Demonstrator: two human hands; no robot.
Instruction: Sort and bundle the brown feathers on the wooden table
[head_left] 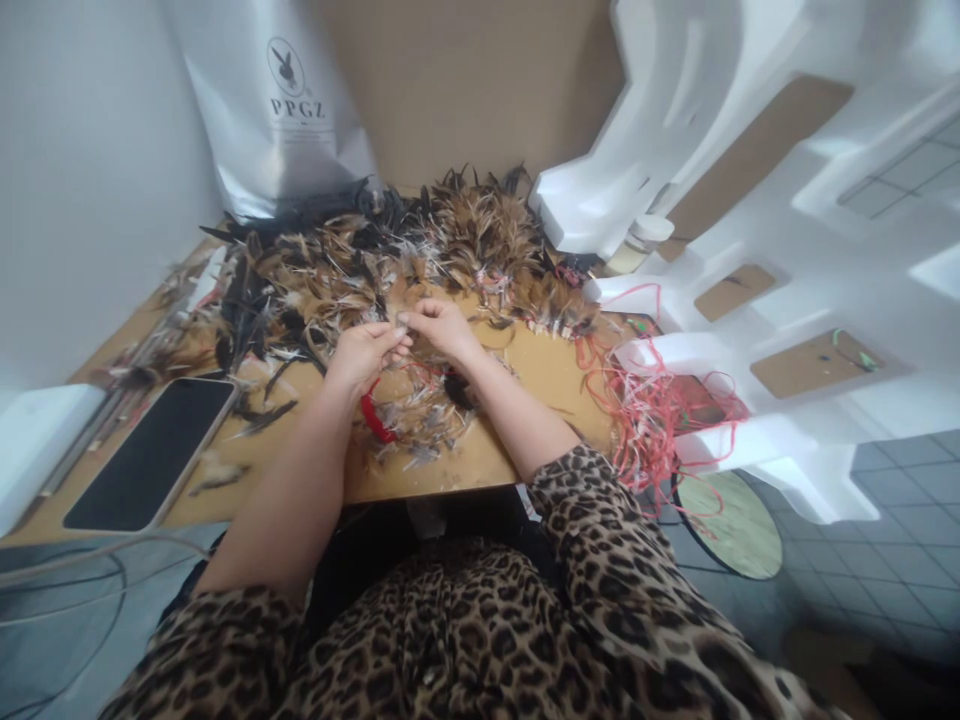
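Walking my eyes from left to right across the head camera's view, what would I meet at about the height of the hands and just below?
White slab-like object → phone → left hand → right hand → tangle of reddish strings

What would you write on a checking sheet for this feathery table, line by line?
Surface: yellow-brown table, bare in the middle right.
Things in use: feathers heaped along the back; a red band and more feathers below the hands.
Clutter: phone at left; tangled pink string hanging off the right side.
Hands: left and right pinch close together; anything held is too small to tell.
Cables: some at lower left, below the table.
Surroundings: silver bag behind, white foam and lidded jar at right.
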